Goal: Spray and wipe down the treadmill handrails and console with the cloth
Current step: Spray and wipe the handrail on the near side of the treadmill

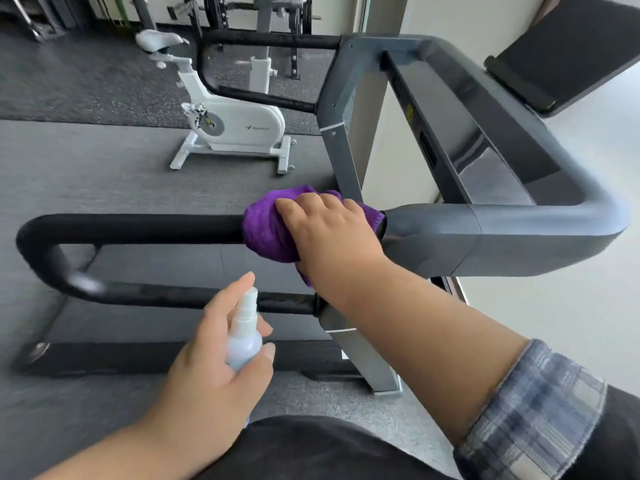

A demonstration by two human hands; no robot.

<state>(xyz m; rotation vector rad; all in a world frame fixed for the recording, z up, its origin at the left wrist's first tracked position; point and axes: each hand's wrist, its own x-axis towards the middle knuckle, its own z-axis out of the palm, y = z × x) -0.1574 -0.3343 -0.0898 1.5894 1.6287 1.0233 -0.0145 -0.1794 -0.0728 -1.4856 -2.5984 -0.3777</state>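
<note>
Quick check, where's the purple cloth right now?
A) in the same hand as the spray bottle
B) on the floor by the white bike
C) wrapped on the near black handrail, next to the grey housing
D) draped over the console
C: the right hand presses the purple cloth around the near black handrail, right beside the grey housing, while the left hand holds the spray bottle apart from it.

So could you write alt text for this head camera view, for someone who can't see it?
A person's right hand presses a purple cloth around a treadmill's black padded handrail, while the left hand holds a small spray bottle. A white exercise bike stands behind.
</note>
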